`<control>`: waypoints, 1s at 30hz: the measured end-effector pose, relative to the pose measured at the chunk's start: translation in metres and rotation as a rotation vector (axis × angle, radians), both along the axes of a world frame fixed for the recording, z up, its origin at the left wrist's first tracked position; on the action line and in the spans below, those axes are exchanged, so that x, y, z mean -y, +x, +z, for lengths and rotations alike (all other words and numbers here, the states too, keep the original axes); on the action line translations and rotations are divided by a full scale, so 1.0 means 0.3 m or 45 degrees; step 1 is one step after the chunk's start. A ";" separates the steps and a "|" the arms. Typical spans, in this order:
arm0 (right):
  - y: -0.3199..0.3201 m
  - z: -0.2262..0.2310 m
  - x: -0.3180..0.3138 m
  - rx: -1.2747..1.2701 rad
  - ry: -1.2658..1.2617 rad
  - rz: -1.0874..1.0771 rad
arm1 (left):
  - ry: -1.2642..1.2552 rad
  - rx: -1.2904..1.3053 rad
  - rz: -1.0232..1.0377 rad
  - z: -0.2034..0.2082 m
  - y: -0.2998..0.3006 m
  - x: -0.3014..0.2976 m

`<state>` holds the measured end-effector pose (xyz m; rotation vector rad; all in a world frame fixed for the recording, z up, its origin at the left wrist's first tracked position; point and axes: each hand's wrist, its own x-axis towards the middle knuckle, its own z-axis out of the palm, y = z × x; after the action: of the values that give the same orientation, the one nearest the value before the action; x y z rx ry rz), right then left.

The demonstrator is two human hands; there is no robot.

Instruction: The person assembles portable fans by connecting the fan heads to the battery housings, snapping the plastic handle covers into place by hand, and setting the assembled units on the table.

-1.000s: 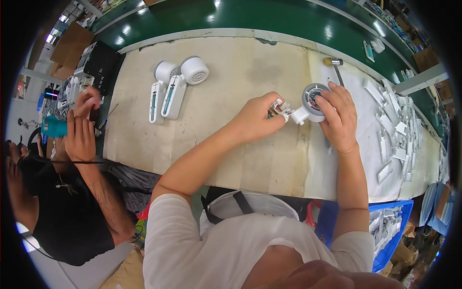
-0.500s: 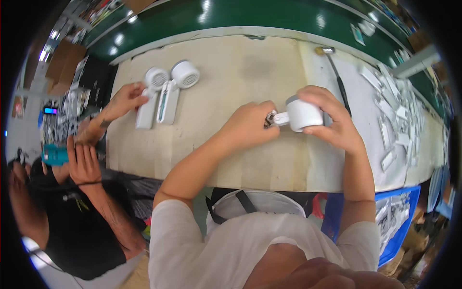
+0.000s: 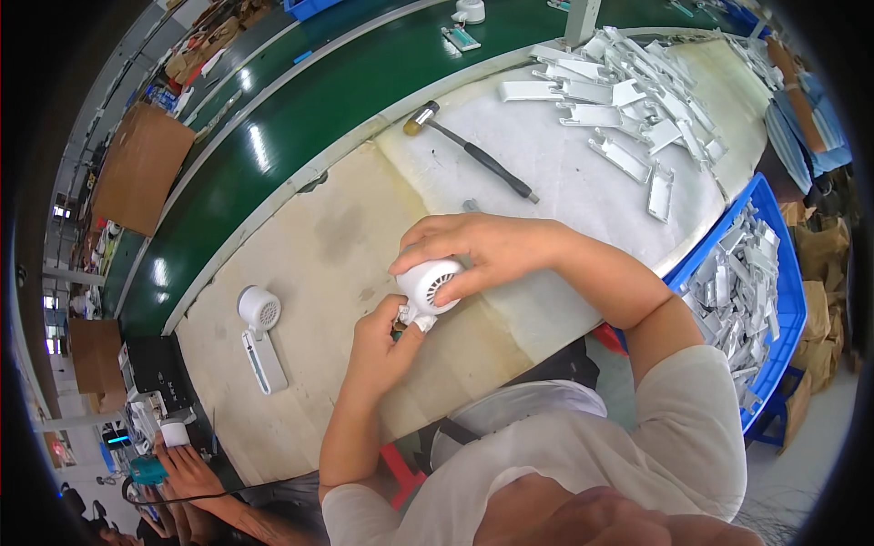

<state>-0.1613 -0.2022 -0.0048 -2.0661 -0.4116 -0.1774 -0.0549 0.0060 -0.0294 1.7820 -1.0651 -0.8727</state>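
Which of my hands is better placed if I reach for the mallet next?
Probably your right hand: it's nearer the mallet, though it holds the white vented head. Your left hand is farther off.

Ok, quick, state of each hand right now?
Left hand: closed, holding the neck end below the fan head.
Right hand: closed around the white fan head.
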 end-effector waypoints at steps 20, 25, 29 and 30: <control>-0.350 -0.052 0.394 -0.427 -1.086 -1.728 | -0.747 -1.170 0.491 -0.023 0.161 -0.013; -0.204 -0.009 0.223 0.056 -0.479 -1.320 | -0.812 -1.054 0.573 -0.002 0.127 0.036; 0.016 0.089 -0.120 0.125 -0.474 -0.740 | -0.968 -1.081 0.660 0.012 0.094 0.069; 0.051 0.087 -0.166 0.217 -0.569 -0.695 | -1.038 -1.143 0.679 0.014 0.083 0.093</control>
<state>-0.1461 -0.1523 0.0213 -2.5791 0.0326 -0.6389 -0.0299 -0.0219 -0.0253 0.7526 -0.2358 -0.6374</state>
